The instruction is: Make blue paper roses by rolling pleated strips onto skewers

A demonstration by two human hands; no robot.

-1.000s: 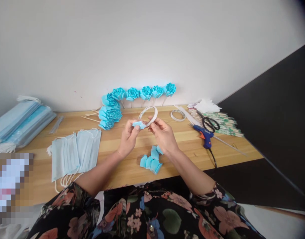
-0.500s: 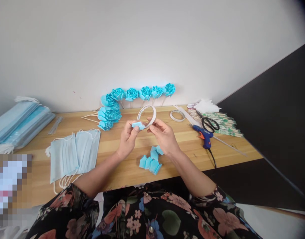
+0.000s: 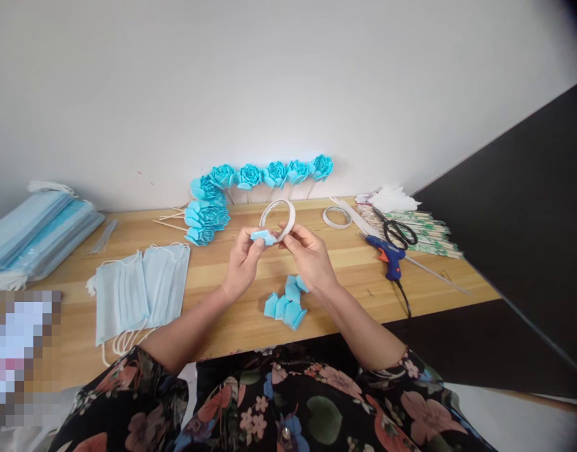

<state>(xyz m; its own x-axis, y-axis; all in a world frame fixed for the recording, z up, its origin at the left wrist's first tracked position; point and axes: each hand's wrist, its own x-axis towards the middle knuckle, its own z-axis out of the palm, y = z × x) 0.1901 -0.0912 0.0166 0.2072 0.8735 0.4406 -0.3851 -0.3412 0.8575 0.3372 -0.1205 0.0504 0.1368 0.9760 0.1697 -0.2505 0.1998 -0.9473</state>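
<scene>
My left hand (image 3: 242,263) pinches a small folded blue piece (image 3: 263,237) between thumb and fingers. My right hand (image 3: 311,257) grips a white tape roll (image 3: 292,220), held upright with its lower edge against the blue piece. Several more folded blue pieces (image 3: 292,312) lie on the wooden table (image 3: 241,336) below my hands. Behind them, blue flowers (image 3: 275,174) on thin sticks lean on the wall, and others (image 3: 206,215) lie to the left.
Blue masks (image 3: 163,285) and packed masks (image 3: 38,232) are on the left. To the right are another tape roll (image 3: 337,218), black-handled scissors (image 3: 400,233), a blue glue gun (image 3: 387,254) with a cord, and wrapped sticks (image 3: 429,232).
The blue piece in my left hand has tilted slightly against the tape. Both hands stay almost in place.
</scene>
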